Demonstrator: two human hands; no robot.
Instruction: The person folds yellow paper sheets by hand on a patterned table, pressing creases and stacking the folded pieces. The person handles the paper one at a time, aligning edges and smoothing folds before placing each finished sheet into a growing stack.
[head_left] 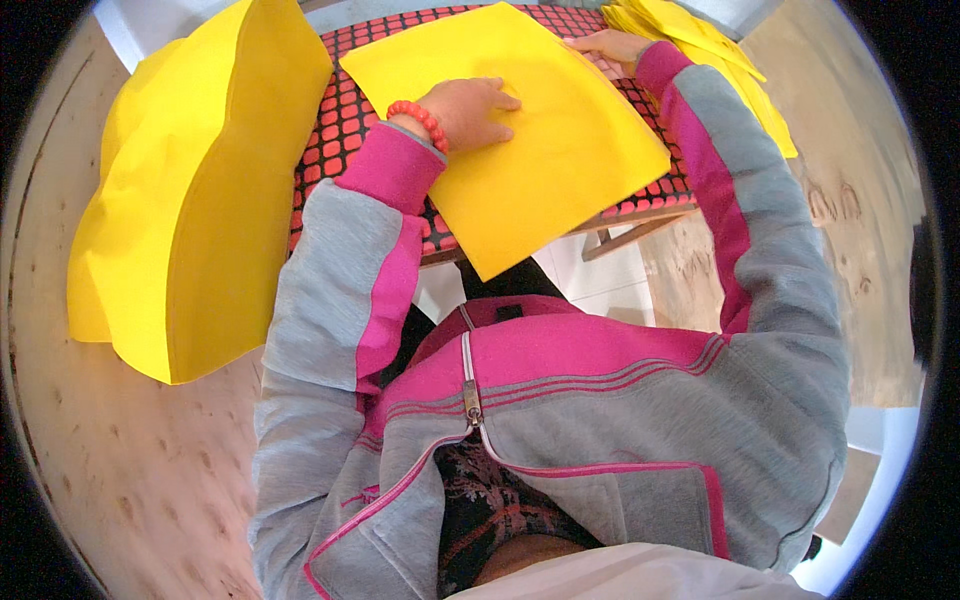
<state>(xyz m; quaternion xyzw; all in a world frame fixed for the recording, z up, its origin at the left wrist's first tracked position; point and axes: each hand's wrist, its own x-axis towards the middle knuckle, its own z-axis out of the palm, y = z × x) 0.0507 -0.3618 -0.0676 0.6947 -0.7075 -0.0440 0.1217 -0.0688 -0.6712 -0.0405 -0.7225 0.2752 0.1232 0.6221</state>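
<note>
A flat yellow fabric piece (560, 170), roughly rectangular, lies turned at an angle on the table, its near corner hanging past the front edge. My left hand (470, 112) rests on its upper left part with the fingers spread; a red bead bracelet circles that wrist. At the piece's far right edge is my right hand (612, 48), thumb stretched along the border. Its fingers are partly hidden, and whether they grip the edge I cannot tell.
The table wears a red and black checked cover (340, 130). A large yellow fabric piece (190, 200) drapes over its left side. Several folded yellow pieces (700, 50) are piled at the far right. Wooden boards (850, 220) stretch along the right side.
</note>
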